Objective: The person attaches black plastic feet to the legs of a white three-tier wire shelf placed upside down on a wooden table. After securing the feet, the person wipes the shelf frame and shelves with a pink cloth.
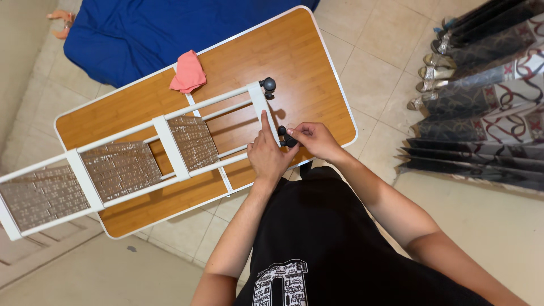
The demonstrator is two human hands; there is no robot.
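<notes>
Your left hand (266,156) presses flat against the end bar of the white rack (170,148), index finger stretched up along it, while your right hand (313,139) pinches closed on a black caster (287,136) at that bar's near corner. The rack lies on its side across the wooden table (306,62). 1 caster (268,86) already sits at the far corner; this 2nd looks partly seated, though your fingers hide the joint. A pink cloth (188,72) lies near.
</notes>
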